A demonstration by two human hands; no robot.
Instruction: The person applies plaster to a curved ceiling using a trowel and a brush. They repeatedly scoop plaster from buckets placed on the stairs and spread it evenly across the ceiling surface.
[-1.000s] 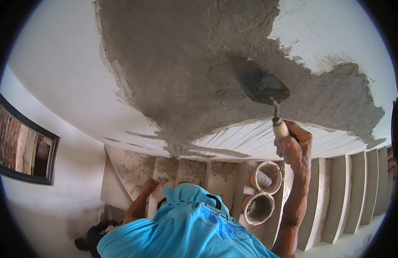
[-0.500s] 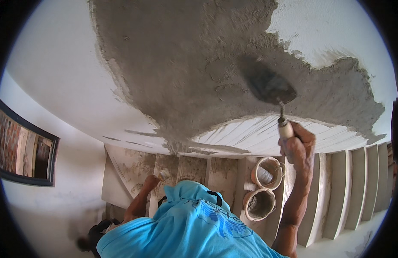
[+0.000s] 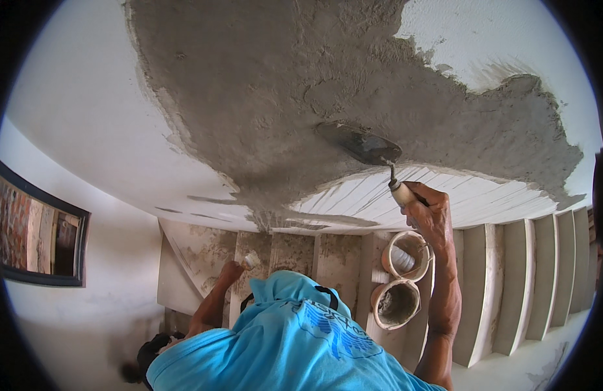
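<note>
The trowel [image 3: 372, 149] is at the white wall [image 3: 60, 117], its blade laid over the grey mortar patch [image 3: 230, 78], just above that patch's curved lower edge; whether the whole face touches cannot be told. It lies ahead and to the left of the grip, namely the right hand [image 3: 430, 212], which is the nearer hand; the left hand [image 3: 232, 270] is well apart, lower and to the left. Long axis: diagonal, handle at lower right, blade at upper left. The tip points left and slightly upward in view; the handle slopes more steeply. State of grip: closed around the pale handle, no gap seen. The left hand is curled around a small pale implement [image 3: 250, 260], possibly a brush. Two buckets [image 3: 375, 305] stand on the stairs [image 3: 340, 254].
</note>
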